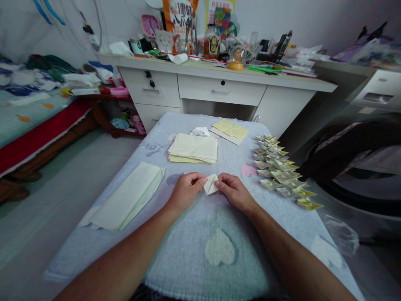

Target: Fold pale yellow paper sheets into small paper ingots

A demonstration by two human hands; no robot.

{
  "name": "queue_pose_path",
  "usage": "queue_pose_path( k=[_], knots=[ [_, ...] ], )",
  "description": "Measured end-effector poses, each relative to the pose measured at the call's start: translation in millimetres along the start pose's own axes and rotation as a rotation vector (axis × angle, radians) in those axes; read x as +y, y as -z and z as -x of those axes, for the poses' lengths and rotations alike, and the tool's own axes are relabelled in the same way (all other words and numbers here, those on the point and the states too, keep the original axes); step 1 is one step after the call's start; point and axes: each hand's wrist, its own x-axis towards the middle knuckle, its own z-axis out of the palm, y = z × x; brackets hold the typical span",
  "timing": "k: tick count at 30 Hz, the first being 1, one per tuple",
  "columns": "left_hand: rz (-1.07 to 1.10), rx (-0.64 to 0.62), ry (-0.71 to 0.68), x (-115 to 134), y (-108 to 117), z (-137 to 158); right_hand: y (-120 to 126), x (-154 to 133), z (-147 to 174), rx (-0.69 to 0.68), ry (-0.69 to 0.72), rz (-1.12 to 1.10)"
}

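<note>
A small folded piece of white paper (211, 185) is held just over the cloth-covered table, creased along a diagonal. My left hand (189, 188) pinches its left corner between thumb and fingers. On the opposite edge, my right hand (234, 190) grips it with the thumb laid on top. Beyond my hands lies a stack of cream and yellow paper sheets (193, 147). To the right stand several rows of small folded paper boats (282, 167), white and yellow. A long folded pale sheet (128, 194) lies at the left.
Yellow and white sheets (231, 129) and a crumpled white tissue (201, 131) lie toward the far end of the table. Behind it stands a white desk (219, 90) crowded with jars and clutter. A washing machine (369, 138) is at the right, a bed (34, 113) at the left.
</note>
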Motion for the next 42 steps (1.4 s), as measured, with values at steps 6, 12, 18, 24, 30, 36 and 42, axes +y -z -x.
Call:
queue_pose_path(
  k=[6,12,18,24,30,36,42],
  knots=[
    [0.025,-0.036,-0.039,-5.7,-1.0,-0.6,-0.2,1.1,-1.0,0.051,0.041,0.352],
    [-0.329,-0.081,-0.120,-4.1,-0.8,1.6,-1.9,0.7,-1.0,0.139,0.110,0.751],
    [-0.598,-0.068,-0.189,-7.1,-2.1,2.8,-4.2,7.0,-1.4,0.179,0.084,0.877],
    [-0.659,-0.083,-0.404,-10.6,0.0,0.2,-4.4,8.6,-3.6,0.205,0.093,0.986],
    [-0.649,-0.190,-0.448,-12.0,2.3,-3.1,-2.4,1.5,-1.6,-0.003,0.189,0.917],
    [-0.620,-0.260,-0.456,-8.8,8.5,-3.1,3.2,-5.2,3.8,-0.120,0.212,0.866],
    [-0.596,-0.293,-0.402,-4.9,12.8,-4.2,5.1,-7.9,3.5,-0.132,0.218,0.876]
  ],
)
